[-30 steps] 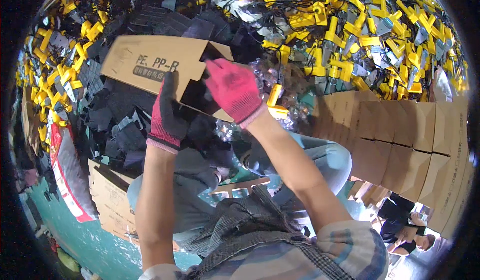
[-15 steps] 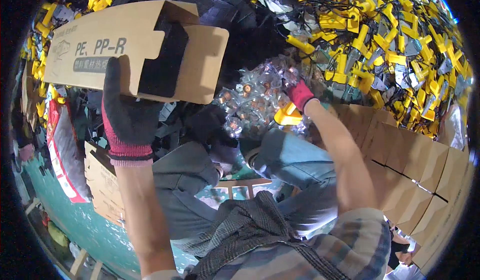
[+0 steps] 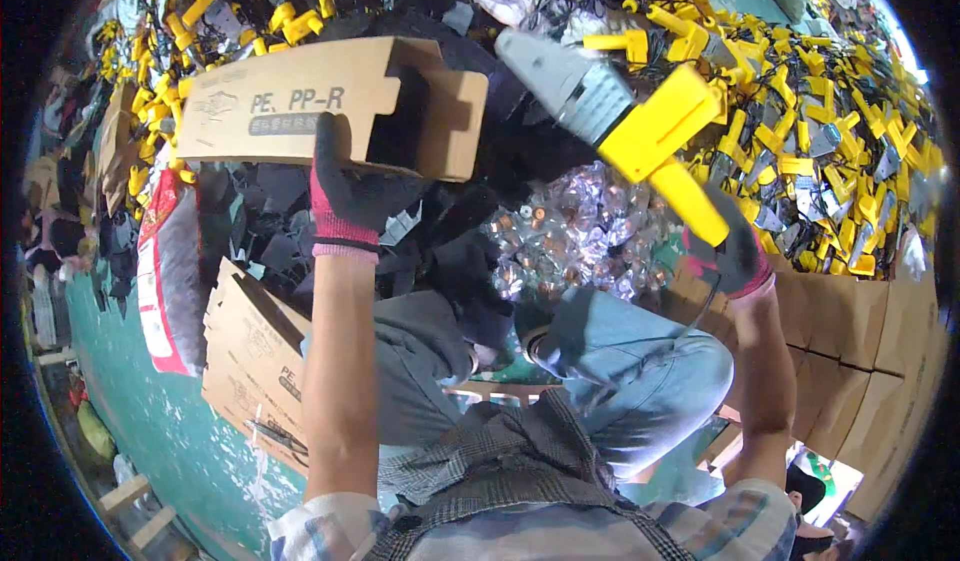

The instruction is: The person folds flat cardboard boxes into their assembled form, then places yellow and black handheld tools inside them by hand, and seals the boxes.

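Note:
In my gloved left hand (image 3: 355,196) is a long brown cardboard box (image 3: 225,121), tilted sideways at the upper left. Its right end is unfolded, with a flap sticking out and a dark interior. My gloved right hand (image 3: 735,251) closes around the handle of a yellow pipe welding iron (image 3: 665,126). The iron's pointed grey metal plate is aimed up and to the left, towards the box's flap but apart from it. A dark cord trails below the right hand. Between the two hands lies a heap of clear plastic bags (image 3: 585,226) with copper-coloured parts inside.
Many yellow irons with black cords (image 3: 800,161) pile up on the right; more lie at the upper left. Dark flat pieces (image 3: 280,216) are heaped beneath the box. Flattened cardboard (image 3: 260,351) and a red-white sack (image 3: 165,281) lie left. Closed brown boxes (image 3: 830,311) stand in rows at right.
My right hand was in the bagged parts; now it is farther right, holding up a yellow pipe welding iron. The box in my left hand appears slightly further right.

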Demonstrator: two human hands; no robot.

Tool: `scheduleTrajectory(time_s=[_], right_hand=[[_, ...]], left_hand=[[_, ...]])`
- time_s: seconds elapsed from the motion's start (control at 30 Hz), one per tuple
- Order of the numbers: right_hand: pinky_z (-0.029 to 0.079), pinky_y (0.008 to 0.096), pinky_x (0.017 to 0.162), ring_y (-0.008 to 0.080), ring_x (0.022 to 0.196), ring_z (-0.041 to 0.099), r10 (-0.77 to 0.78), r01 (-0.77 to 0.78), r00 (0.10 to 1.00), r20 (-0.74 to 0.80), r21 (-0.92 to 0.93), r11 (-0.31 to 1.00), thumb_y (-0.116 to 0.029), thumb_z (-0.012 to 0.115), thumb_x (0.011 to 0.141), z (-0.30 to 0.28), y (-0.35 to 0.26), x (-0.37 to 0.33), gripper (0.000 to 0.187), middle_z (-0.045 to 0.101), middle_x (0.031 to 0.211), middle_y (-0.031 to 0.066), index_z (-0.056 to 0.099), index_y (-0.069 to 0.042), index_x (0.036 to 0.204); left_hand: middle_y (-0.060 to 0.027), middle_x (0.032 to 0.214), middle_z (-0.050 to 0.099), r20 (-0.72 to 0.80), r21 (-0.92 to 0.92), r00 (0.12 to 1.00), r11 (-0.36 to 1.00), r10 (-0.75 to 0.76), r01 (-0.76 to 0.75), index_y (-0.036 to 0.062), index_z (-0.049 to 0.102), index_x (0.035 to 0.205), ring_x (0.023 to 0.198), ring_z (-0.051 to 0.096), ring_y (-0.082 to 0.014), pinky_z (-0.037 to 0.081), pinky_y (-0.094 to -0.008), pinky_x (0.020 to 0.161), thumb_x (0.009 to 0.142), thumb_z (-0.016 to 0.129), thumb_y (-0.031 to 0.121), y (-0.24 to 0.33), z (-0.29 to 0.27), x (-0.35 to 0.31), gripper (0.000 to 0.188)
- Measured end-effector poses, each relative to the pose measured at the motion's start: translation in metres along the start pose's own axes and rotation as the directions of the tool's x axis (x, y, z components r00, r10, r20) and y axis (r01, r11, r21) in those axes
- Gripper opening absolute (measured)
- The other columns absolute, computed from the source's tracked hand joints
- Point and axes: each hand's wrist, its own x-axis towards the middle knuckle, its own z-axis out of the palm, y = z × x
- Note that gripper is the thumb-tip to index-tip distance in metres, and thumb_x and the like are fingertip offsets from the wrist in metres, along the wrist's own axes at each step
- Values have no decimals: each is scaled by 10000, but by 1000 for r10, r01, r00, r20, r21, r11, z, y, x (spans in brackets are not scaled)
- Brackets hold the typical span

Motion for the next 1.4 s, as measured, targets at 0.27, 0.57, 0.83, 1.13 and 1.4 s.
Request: scheduleTrajectory(time_s=[0.27,0.57,0.83,1.13,1.4], right_hand=[[218,201,265,65,284,303,363,-377,926,103,268,886,-388,361,861,81,17,17,328,365,404,-28,518,-100,862],[433,227,605,83,666,524,-269,394,918,291,-588,707,-216,516,819,91,39,41,335,566,793,34,503,-9,1082],[442,385,643,301,797,561,-442,596,742,504,-798,91,-192,505,738,155,86,143,221,569,867,185,591,-28,858],[456,301,805,212,873,573,-651,609,733,196,-616,500,-175,516,776,-86,8,105,372,503,1100,89,461,-42,1119],[277,393,958,331,1180,298,-15,-576,759,-651,-682,452,-423,616,646,-174,332,51,880,257,1297,225,175,-15,1289]], left_hand=[[-88,1117,484,74,108,985,983,-157,149,115,390,1195,1018,479,-249,414,-451,816,777,494,442,-7,-10,-2,541],[-118,1117,498,46,50,991,991,-123,121,65,410,1171,998,498,-265,404,-429,853,802,499,360,-10,-2,-4,481],[-77,954,559,-125,285,910,865,-394,414,71,491,1071,872,544,-222,462,-378,744,799,480,441,-55,50,-30,459],[-124,1100,464,-155,485,935,800,-319,353,55,375,1185,971,493,-250,417,-393,843,742,596,290,-35,-26,0,549],[-150,1164,414,352,839,913,-363,-208,-406,-19,308,1219,1074,408,-246,320,-342,930,534,726,94,-82,25,-30,811]])
